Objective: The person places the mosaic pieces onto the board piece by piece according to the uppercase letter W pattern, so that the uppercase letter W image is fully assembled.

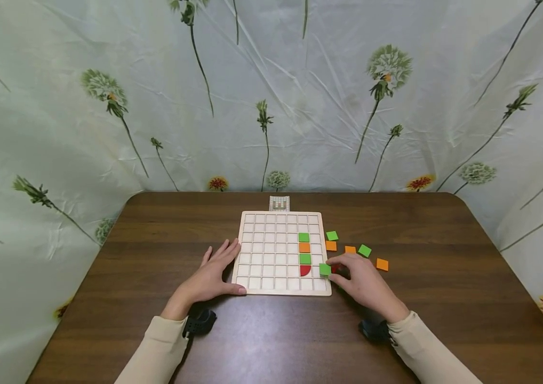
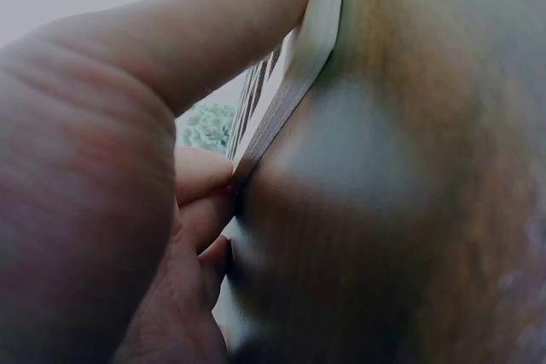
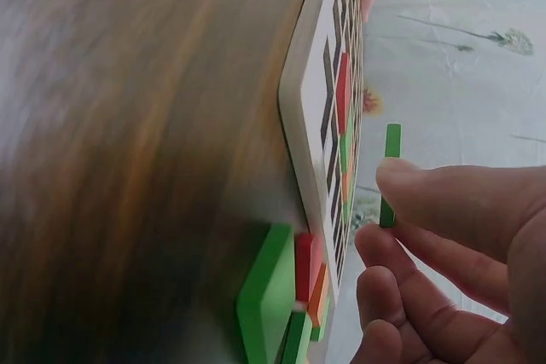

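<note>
A pale wooden grid board (image 1: 262, 256) lies on the table. My left hand (image 1: 209, 277) rests at its left side, fingers fairly straight along the edge and thumb on the near corner. Between thumb and fingertips, my right hand (image 1: 367, 282) pinches a square green tile (image 1: 325, 270) over the board's right edge; the right wrist view shows this green tile (image 3: 392, 138) edge-on, in the air. One column of the board holds a green tile (image 1: 303, 237), an orange tile (image 1: 304, 247), another green tile (image 1: 305, 258) and a red rounded piece (image 1: 305, 270).
Loose tiles lie right of the board, among them a green one (image 1: 332, 235) and an orange one (image 1: 382, 264). A red piece (image 3: 305, 270) there is partly hidden by the right hand in the head view. A small patterned card (image 1: 279, 204) lies behind the board.
</note>
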`<state>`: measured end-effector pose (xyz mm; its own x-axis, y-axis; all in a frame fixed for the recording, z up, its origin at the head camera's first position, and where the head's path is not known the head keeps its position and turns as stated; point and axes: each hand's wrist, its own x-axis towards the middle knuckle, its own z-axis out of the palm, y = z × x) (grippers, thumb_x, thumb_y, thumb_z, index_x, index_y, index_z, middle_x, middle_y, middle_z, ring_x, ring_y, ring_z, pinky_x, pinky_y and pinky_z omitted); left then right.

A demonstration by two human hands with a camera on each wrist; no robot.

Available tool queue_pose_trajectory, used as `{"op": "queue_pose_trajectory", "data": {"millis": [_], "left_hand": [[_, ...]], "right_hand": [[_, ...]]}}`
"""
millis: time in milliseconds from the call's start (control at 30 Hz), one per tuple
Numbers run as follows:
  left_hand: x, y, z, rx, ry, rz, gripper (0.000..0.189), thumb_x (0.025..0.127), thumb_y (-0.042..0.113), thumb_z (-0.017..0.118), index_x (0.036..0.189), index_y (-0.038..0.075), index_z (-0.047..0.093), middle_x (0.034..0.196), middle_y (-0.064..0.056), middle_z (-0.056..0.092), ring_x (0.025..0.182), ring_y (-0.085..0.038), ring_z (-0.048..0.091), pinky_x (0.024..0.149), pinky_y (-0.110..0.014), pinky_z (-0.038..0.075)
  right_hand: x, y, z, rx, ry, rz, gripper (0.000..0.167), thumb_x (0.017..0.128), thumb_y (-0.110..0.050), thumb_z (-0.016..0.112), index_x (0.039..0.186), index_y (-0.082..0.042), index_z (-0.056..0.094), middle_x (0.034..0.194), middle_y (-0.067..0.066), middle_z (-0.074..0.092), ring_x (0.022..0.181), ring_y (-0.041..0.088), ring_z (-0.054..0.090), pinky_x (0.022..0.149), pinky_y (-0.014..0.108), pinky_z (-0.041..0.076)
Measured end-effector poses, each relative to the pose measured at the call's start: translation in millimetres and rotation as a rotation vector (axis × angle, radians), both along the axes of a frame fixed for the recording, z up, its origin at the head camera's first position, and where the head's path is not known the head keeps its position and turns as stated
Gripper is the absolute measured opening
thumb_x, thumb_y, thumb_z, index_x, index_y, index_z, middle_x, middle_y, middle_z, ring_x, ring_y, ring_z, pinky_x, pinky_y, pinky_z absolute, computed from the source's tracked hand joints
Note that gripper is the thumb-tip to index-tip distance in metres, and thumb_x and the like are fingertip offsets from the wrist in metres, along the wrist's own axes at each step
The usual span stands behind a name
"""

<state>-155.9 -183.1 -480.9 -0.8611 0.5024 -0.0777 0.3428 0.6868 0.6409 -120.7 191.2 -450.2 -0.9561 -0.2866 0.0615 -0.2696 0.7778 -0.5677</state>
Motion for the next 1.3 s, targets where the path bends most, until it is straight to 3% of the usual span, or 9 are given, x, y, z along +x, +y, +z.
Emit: {"op": "queue_pose_trajectory", "data": {"millis": [200, 433, 633, 1000, 1300], "left_hand": [[-0.7, 0.4, 1.0, -0.005, -0.001, 0.002, 0.112, 0.078, 0.05, 0.083, 0.16, 0.005, 0.022, 0.167, -0.01, 0.014, 0.155, -0.03, 0.004, 0.117, -0.06, -0.007], [-1.1, -0.1, -0.2, -0.001, 0.001, 0.001, 0.113, 0.078, 0.051, 0.083, 0.16, 0.005, 0.022, 0.167, -0.009, 0.014, 0.155, -0.03, 0.004, 0.118, -0.06, -0.007], [-1.2, 0.0, -1.7, -0.002, -0.002, 0.002, 0.113, 0.078, 0.052, 0.083, 0.16, 0.006, 0.022, 0.167, -0.009, 0.014, 0.155, -0.029, 0.004, 0.118, -0.059, -0.007], [-2.0, 0.5, -0.6, -0.005, -0.002, -0.001, 0.113, 0.078, 0.053, 0.082, 0.16, 0.005, 0.022, 0.167, -0.009, 0.015, 0.155, -0.029, 0.004, 0.118, -0.06, -0.007], [-1.3, 0.7, -0.5, -0.008, -0.005, 0.007, 0.113, 0.077, 0.053, 0.083, 0.16, 0.005, 0.022, 0.167, -0.009, 0.015, 0.155, -0.029, 0.004, 0.118, -0.06, -0.007]], "right_hand": [[-3.2, -7.5, 0.7, -0.004, 0.011, 0.023, 0.03, 0.087, -0.014, 0.08, 0.116, -0.009, 0.074, 0.115, 0.007, 0.071, 0.103, 0.024, 0.064, 0.091, 0.047, 0.053], [-5.9, -16.6, -1.9, -0.013, 0.011, 0.052, 0.027, 0.087, -0.014, 0.079, 0.113, -0.009, 0.075, 0.104, 0.002, 0.069, 0.087, 0.018, 0.055, 0.077, 0.037, 0.049], [-7.3, -23.1, -2.3, -0.018, 0.028, 0.068, 0.027, 0.087, -0.014, 0.079, 0.113, -0.008, 0.075, 0.109, 0.002, 0.071, 0.089, 0.017, 0.057, 0.08, 0.037, 0.05], [-10.7, -36.9, -5.3, -0.043, 0.076, 0.088, 0.023, 0.085, -0.012, 0.08, 0.107, -0.009, 0.076, 0.098, -0.002, 0.07, 0.084, 0.013, 0.058, 0.076, 0.034, 0.049], [-13.6, -46.7, -4.3, -0.042, 0.054, 0.091, 0.024, 0.086, -0.015, 0.08, 0.109, -0.009, 0.076, 0.103, 0.0, 0.071, 0.087, 0.014, 0.058, 0.079, 0.035, 0.052]]}}
